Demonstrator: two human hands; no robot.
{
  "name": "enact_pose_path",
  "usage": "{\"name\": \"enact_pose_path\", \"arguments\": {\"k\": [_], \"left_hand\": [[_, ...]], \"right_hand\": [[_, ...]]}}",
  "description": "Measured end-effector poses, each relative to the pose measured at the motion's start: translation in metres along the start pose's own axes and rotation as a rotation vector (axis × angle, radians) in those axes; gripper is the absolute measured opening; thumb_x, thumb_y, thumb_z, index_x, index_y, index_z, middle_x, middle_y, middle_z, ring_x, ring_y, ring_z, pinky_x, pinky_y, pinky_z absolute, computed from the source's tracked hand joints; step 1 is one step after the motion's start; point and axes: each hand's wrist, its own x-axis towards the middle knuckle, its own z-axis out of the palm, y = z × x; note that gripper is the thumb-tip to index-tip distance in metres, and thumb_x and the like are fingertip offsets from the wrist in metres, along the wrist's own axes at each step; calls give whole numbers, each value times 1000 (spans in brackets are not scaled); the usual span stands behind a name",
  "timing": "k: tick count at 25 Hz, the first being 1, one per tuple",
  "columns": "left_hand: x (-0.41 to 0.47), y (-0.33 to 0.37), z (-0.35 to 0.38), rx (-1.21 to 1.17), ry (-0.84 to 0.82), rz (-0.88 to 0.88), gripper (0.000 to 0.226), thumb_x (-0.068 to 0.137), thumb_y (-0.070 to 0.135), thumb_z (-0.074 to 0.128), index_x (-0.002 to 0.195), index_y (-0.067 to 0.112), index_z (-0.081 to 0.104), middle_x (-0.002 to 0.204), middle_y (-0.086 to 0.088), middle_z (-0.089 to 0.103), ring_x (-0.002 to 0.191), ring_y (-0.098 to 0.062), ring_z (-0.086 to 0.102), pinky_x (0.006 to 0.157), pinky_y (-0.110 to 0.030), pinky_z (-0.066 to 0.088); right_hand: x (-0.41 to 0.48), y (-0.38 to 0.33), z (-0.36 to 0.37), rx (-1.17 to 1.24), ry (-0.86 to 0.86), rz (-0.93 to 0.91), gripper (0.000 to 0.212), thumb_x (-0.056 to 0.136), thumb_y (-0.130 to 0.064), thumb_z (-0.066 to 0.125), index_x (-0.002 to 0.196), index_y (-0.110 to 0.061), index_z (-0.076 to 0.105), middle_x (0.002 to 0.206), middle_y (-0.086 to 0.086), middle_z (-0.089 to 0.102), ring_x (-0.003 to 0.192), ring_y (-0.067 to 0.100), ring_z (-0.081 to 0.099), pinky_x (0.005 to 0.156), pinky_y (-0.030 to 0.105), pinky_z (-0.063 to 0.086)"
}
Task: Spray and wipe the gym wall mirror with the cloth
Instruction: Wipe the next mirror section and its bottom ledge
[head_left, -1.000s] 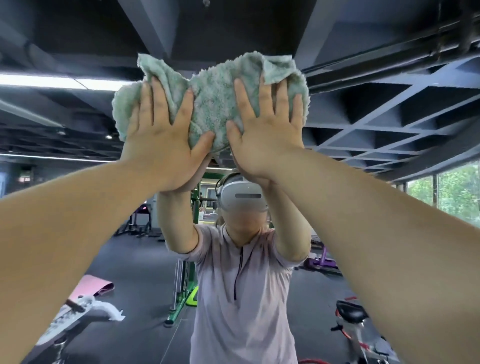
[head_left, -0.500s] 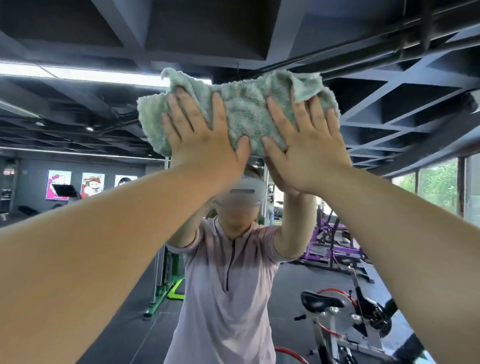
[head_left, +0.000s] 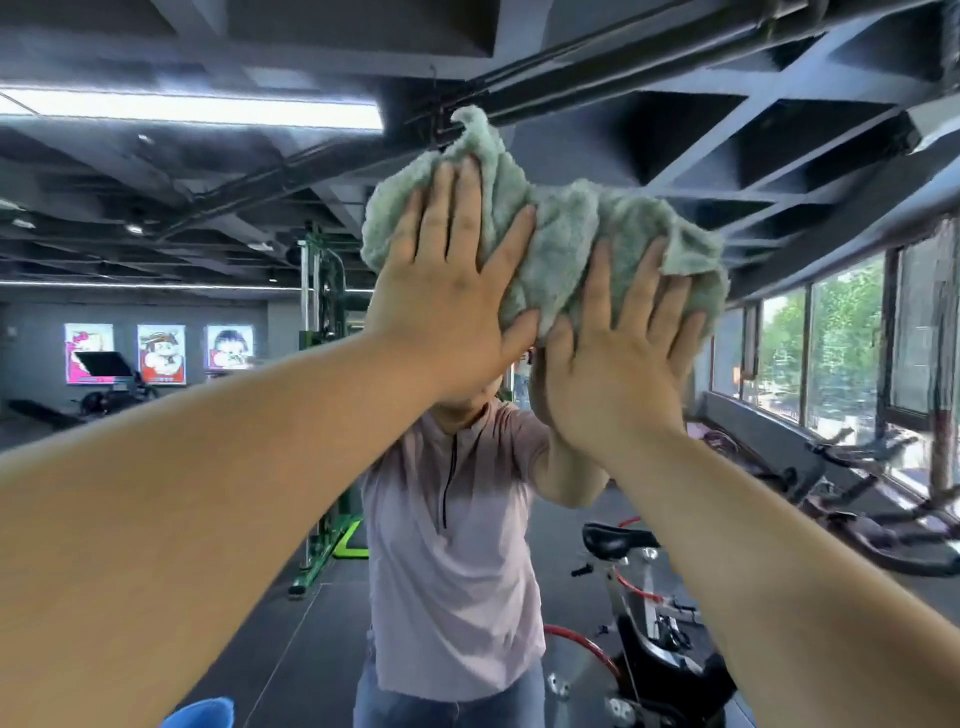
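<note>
Left hand and right hand, fingers straight, side by side, are pressing the crumpled green cloth against the wall mirror ahead, its long axis running sideways under both palms.

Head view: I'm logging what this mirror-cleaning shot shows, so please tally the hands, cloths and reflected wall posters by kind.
hands: 2, left hand, right hand
cloth: 1
posters: 3
total: 6
</note>
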Motion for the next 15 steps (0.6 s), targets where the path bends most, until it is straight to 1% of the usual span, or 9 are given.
{"name": "enact_pose_path", "arguments": {"k": [2,3,4,5,7,8,9,12,15], "left_hand": [[-35,-47,7,13,6,-35,80,87,66,1,152,22,-15,156,-29,-16,146,-40,-13,117,-49,-6],[-42,-56,11,27,18,-47,81,87,67,2,153,21,-11,156,-30,-12,146,-41,-9,117,-49,-3],[-64,-95,12,38,22,-72,82,88,67,4,153,19,-7,156,-31,-7,146,-42,-5,117,-50,1],[-76,-118,12,34,37,-91,83,88,67,7,154,18,-3,156,-31,-4,146,-42,-3,117,-51,4],[-114,-179,16,24,13,-152,83,89,67,11,155,17,3,156,-32,-2,146,-43,-2,117,-53,8],[-123,-187,19,10,-4,-169,83,89,66,12,155,16,4,156,-32,-1,146,-43,-2,116,-54,8],[-154,-218,22,-14,-30,-239,84,88,66,12,155,15,5,156,-33,-1,146,-43,-3,116,-54,8],[-212,-255,25,-59,-117,-424,88,85,67,7,155,13,4,155,-34,-4,146,-43,-7,118,-53,5],[-215,-244,24,-150,-95,-599,87,86,66,1,154,11,-5,153,-37,-9,144,-46,-10,118,-53,-2]], "right_hand": [[-9,-49,9,3,-12,-36,64,99,-49,10,145,-32,-31,157,11,-29,145,38,-20,115,52,-16],[-7,-51,9,0,1,-58,64,99,-50,10,145,-33,-31,156,10,-30,144,38,-20,115,52,-16],[-12,-87,12,-6,-7,-87,64,99,-51,10,145,-34,-30,156,10,-30,144,38,-21,114,52,-17],[-13,-107,14,-15,-18,-137,64,99,-52,10,145,-34,-30,156,9,-30,144,38,-22,114,51,-18],[-25,-173,26,-19,-28,-221,65,99,-53,11,145,-35,-30,157,9,-29,143,37,-25,112,50,-21],[-28,-183,29,-31,-28,-258,65,99,-53,11,144,-35,-31,157,10,-28,143,36,-26,111,50,-23],[-42,-221,36,-52,-56,-332,64,99,-53,11,144,-36,-31,158,9,-25,143,36,-27,110,49,-24],[-65,-263,50,-122,-126,-556,61,99,-56,11,143,-42,-29,162,6,-13,145,33,-22,109,47,-26],[-60,-263,45,-150,-138,-634,59,98,-60,10,143,-48,-24,163,0,-6,147,25,-20,114,44,-22]]}}
